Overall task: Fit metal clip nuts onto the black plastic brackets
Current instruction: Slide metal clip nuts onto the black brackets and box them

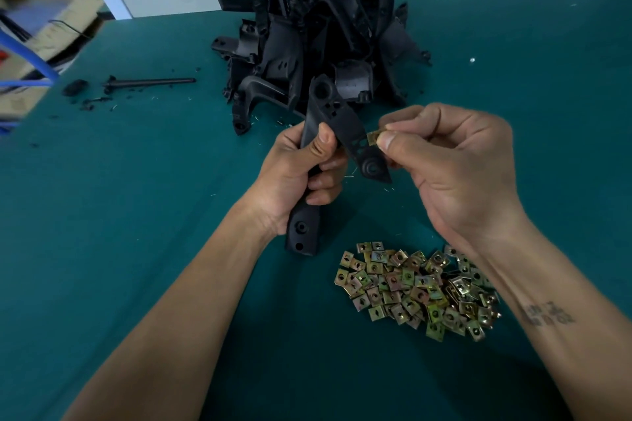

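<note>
Clip nut at the bracket's edge

Your right hand (455, 161) pinches a clip nut (373, 138) against the black bracket (337, 120) your left hand (297, 174) grips mid-length; the springy nut looks small and slippery, so hold its flat faces, the stiff, light bracket steadied above the loose nut pile (417, 287).

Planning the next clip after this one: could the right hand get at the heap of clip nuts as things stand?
Probably yes. The heap of clip nuts lies uncovered on the green mat, just under the right wrist. But the right hand now pinches a clip nut at the bracket.
</note>
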Demonstrator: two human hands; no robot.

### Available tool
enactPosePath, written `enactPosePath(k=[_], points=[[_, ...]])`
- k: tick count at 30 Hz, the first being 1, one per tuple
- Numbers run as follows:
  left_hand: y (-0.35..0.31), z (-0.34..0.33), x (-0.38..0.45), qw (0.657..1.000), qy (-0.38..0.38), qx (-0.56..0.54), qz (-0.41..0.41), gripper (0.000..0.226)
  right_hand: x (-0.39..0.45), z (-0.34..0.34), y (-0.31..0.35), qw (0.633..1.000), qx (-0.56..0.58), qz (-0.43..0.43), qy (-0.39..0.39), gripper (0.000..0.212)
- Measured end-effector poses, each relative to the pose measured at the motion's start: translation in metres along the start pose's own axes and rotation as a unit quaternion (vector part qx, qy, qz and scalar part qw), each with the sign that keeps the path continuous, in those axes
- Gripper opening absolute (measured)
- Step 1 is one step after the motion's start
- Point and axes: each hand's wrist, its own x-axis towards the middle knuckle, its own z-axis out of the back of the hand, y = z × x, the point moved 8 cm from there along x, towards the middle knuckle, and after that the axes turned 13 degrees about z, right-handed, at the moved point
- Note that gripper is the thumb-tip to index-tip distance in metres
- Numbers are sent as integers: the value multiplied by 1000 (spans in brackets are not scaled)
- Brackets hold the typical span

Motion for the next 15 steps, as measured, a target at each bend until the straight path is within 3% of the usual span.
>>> enactPosePath(k=[9, 15], points=[[0, -5, 0, 1000, 17, 10, 8, 23, 7, 4, 10, 994, -47, 11, 94, 11], [6, -7, 6, 999, 31, 16, 35, 25, 11, 5, 14, 988, -48, 23, 142, 18]])
